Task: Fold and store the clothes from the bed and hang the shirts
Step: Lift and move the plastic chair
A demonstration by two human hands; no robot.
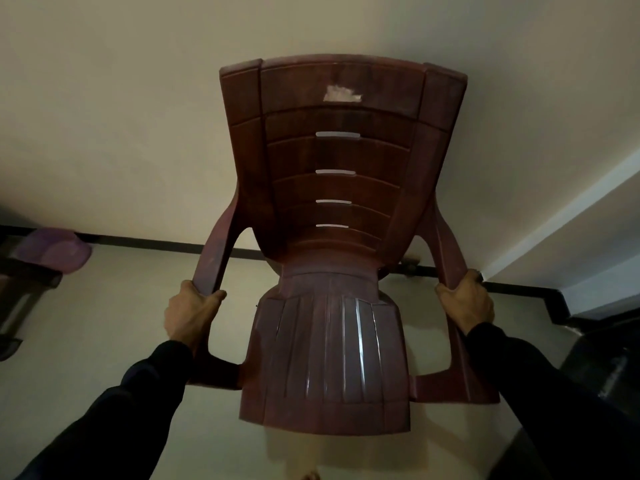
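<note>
Both hands grasp a maroon plastic chair [332, 237]: my left hand [188, 313] curls round its left armrest, my right hand [465, 303] round the right one. Its seat lies between my hands, its slotted backrest beyond them toward the wall. No clothes or shirts in view. A purple tub [55, 249] sits far off my left hand.

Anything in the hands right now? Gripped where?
Yes: the dark red-brown plastic armchair. Left hand grips its left armrest, right hand its right armrest.
</note>
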